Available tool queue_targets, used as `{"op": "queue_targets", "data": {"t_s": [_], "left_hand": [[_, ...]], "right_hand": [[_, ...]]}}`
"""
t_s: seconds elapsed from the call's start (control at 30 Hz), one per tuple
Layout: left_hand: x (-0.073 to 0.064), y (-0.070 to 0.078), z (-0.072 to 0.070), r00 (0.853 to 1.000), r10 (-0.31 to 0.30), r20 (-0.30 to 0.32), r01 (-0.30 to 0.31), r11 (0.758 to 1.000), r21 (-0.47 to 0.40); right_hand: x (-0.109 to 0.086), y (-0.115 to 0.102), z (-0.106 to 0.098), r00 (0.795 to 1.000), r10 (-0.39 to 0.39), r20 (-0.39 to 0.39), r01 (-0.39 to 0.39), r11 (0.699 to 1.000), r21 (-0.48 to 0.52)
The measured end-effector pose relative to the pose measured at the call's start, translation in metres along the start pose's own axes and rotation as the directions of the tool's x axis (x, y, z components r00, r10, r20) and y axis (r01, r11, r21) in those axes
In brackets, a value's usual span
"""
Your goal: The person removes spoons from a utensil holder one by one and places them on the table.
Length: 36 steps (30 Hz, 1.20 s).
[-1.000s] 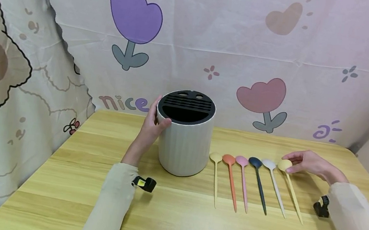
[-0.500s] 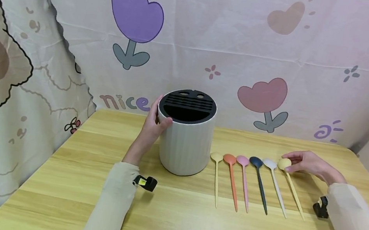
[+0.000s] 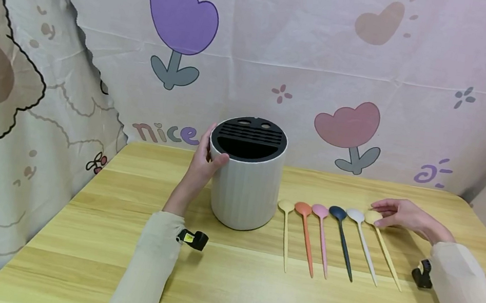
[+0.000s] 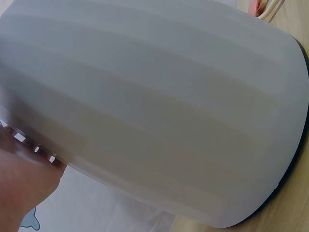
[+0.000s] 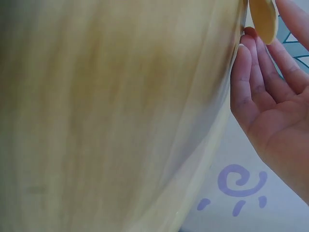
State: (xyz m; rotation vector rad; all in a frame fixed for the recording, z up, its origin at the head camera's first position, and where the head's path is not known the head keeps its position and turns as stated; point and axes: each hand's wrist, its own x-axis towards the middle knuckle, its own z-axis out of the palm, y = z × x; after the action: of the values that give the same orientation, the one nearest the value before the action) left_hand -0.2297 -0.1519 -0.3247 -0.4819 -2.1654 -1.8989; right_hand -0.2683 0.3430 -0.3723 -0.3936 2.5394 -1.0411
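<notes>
My left hand grips the left side of a white ribbed utensil holder, its thumb at the front near the rim. The holder stands upright; its black lid has a wide opening, slots and small holes. In the left wrist view the holder's wall covers most of the picture. My right hand pinches the bowl of a pale yellow spoon, the rightmost in a row. The spoon's bowl shows between thumb and fingers in the right wrist view.
Left of that spoon lie a white spoon, a dark blue spoon, a pink spoon, an orange spoon and another pale yellow spoon, handles toward me. A patterned cloth hangs behind the wooden table.
The rightmost spoon's bowl has shifted slightly left and its handle tip slightly away from me, the right hand staying at it. The left hand keeps its grip on the holder.
</notes>
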Motion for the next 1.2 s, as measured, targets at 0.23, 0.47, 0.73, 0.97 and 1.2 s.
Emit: {"op": "queue_targets", "data": {"t_s": [0.23, 0.47, 0.73, 0.97, 1.2], "left_hand": [[0.0, 0.002, 0.001, 1.0, 0.005, 0.003, -0.005, 1.0, 0.001], [0.0, 0.003, 0.002, 1.0, 0.001, 0.006, -0.001, 1.0, 0.002], [0.0, 0.004, 0.002, 1.0, 0.007, 0.01, -0.007, 1.0, -0.01], [0.0, 0.005, 0.002, 1.0, -0.01, -0.005, 0.01, 1.0, 0.001], [-0.002, 0.002, -0.002, 1.0, -0.019, 0.004, 0.019, 1.0, 0.024]], "right_hand": [[-0.005, 0.003, 0.0, 0.999, -0.038, 0.011, 0.037, 0.995, 0.097], [-0.012, 0.003, 0.001, 1.0, -0.023, 0.006, 0.022, 0.989, 0.145], [-0.021, -0.009, 0.002, 0.998, -0.04, -0.048, 0.044, 0.995, 0.087], [-0.033, -0.032, 0.016, 0.988, -0.072, -0.134, 0.079, 0.996, 0.048], [-0.038, -0.062, 0.044, 0.979, -0.116, -0.17, 0.111, 0.993, -0.04]]}}
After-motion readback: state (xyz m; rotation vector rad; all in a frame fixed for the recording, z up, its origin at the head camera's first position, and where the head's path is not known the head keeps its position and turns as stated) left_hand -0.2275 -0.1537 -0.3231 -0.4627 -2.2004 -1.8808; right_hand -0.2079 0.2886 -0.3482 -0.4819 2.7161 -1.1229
